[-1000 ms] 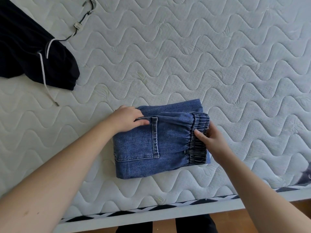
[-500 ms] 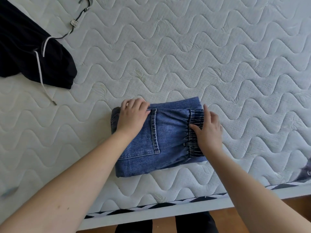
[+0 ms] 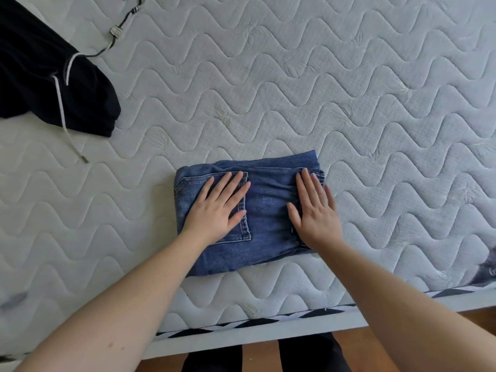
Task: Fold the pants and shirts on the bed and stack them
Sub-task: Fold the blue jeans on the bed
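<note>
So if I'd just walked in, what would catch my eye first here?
Probably the folded blue jeans near the front edge of the white quilted mattress, with the left hand and right hand pressing flat on them. Next, the black garment with white drawstrings at the far left corner.

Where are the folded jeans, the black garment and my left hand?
folded jeans (image 3: 268, 210): head view, bare denim between the hands.
black garment (image 3: 40, 76): head view, its dark body.
left hand (image 3: 217, 208): head view, its back.
</note>
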A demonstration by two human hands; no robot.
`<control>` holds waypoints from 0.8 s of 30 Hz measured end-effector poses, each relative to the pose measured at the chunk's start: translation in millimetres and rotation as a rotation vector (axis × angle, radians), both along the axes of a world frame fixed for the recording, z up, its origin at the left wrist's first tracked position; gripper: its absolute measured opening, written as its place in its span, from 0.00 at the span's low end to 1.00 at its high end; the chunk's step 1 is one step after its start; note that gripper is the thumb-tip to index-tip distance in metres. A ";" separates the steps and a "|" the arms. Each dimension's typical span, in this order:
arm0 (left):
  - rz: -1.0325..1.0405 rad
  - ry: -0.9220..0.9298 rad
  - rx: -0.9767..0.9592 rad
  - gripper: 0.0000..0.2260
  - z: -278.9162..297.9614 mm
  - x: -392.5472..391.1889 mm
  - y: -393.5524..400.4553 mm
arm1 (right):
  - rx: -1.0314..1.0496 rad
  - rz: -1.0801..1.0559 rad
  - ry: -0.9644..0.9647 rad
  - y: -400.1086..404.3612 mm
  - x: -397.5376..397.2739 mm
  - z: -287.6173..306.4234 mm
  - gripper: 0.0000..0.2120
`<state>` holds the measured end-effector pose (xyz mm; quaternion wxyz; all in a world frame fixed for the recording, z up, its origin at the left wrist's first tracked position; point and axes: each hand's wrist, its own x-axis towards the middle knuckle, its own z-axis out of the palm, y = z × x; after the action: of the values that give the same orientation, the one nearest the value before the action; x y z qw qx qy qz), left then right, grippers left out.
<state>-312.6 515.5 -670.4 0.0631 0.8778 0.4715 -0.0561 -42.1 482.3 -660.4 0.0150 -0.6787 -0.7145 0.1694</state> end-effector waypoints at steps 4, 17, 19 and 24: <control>0.153 -0.001 0.042 0.27 8.1 -21.1 -17.5 | -0.096 -0.030 0.039 3.5 6.2 1.1 0.32; 1.469 -1.045 -0.650 0.23 16.5 -58.8 -47.8 | -0.292 -0.721 0.532 19.0 14.3 8.0 0.48; 1.462 -1.093 -0.820 0.24 19.9 -61.1 -39.0 | -0.392 -0.703 0.590 26.5 20.4 10.4 0.40; 1.471 -1.209 -1.052 0.21 38.1 -54.8 -31.1 | -0.425 -0.586 0.664 25.5 25.4 18.5 0.26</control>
<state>-367.4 484.4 -632.2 0.6710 0.1259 0.6895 0.2419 -16.7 507.8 -641.9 0.1499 -0.7485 -0.3997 0.5074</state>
